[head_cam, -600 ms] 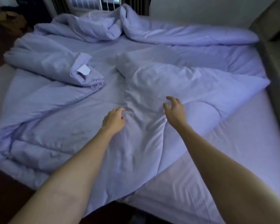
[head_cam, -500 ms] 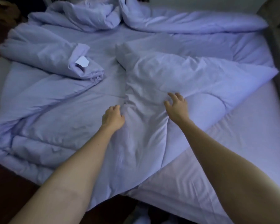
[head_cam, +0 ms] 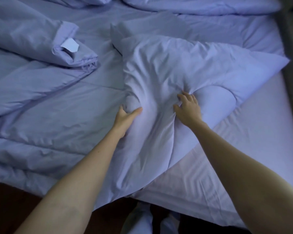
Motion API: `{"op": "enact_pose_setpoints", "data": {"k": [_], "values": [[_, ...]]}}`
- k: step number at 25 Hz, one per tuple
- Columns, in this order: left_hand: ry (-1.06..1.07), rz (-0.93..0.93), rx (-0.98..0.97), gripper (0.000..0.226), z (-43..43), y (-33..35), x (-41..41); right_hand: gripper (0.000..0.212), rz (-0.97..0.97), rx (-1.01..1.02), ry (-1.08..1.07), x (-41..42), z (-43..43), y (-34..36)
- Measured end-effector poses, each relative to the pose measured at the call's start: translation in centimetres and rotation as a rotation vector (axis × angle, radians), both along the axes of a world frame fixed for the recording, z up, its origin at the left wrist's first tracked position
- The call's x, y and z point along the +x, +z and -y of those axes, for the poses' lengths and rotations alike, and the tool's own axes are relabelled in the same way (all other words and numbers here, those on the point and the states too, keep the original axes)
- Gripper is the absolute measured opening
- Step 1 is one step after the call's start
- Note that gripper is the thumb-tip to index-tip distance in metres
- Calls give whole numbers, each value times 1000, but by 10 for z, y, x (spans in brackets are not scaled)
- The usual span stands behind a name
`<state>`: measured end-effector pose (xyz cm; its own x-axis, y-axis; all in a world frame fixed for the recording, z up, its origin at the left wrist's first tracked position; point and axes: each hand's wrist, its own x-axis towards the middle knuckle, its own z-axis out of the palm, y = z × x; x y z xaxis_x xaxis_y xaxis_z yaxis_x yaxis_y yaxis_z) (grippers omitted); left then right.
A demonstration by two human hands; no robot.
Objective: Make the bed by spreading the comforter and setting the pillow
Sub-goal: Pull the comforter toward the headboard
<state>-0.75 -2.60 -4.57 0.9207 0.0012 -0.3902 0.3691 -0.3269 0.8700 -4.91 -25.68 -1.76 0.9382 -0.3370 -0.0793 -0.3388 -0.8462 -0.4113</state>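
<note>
Since the earlier frames, both hands have gone from hovering or resting over the fabric to gripping it. The left hand [head_cam: 125, 115] is now closed around a bunched fold of the comforter [head_cam: 159, 68] at frame centre, thumb on the near side, fingers hidden under the fabric. The right hand [head_cam: 187, 107], seen spread and loose half a second ago, is now clawed into the comforter just right of centre; creases radiate from its fingertips, so a pinch of cloth is judged held, though how firmly cannot be told. The view has also been brought closer and lower over the bed.

The comforter is still crumpled: a folded-over flap lies centre to right, a rolled section with a white tag [head_cam: 69, 45] sits upper left, and more bunched bulk runs along the top edge. The bare fitted sheet [head_cam: 227, 157] is exposed at lower right, and the flap's edge hangs past the near mattress edge at lower centre. No pillow can be picked out with certainty; the puffy shape at top right may be one or just more comforter.

Judged meaning: the grasp is now secured, so a pull or lift to open the flap toward the uncovered lower-right area is likely next. Spreading has barely begun; pillow placement is not yet done.
</note>
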Motion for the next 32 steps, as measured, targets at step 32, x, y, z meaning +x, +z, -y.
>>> {"op": "enact_pose_setpoints", "data": {"k": [32], "values": [[-1425,176,-173,39,246,77,-337,64,-135,978,-661,-322,215,143]]}}
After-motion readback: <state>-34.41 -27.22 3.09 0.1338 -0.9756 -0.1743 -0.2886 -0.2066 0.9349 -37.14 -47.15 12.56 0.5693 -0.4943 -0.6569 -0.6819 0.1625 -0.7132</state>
